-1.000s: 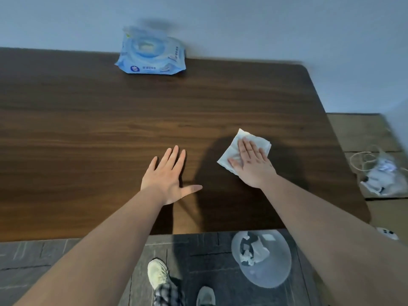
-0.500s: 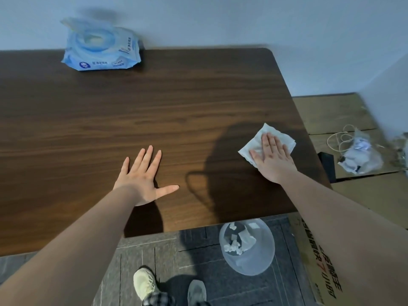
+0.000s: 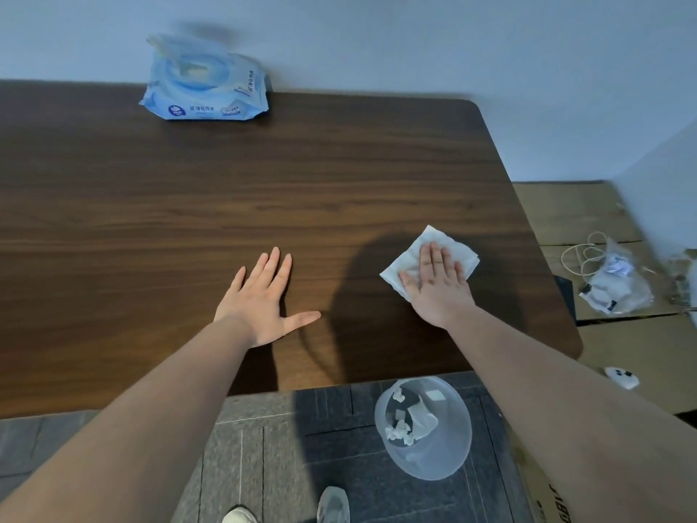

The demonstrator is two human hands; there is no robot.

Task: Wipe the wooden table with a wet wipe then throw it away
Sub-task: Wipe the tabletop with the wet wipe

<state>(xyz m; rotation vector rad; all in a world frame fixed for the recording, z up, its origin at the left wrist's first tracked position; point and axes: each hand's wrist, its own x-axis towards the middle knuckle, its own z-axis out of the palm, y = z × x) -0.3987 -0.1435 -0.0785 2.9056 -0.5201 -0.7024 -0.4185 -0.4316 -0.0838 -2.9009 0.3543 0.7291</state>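
Wiping the wooden table (image 3: 264,190) with the right hand (image 3: 439,288) flat on the wet wipe (image 3: 422,258).

Palm's pressing it down, fingers spread and not clenched around anything, wipe poking out toward 12 o'clock. The bin (image 3: 452,462) is sitting at 6 o'clock from that hand (closest to it, I'd say), while the left hand (image 3: 264,296) is resting open on the wood at 9 o'clock, holding nothing.
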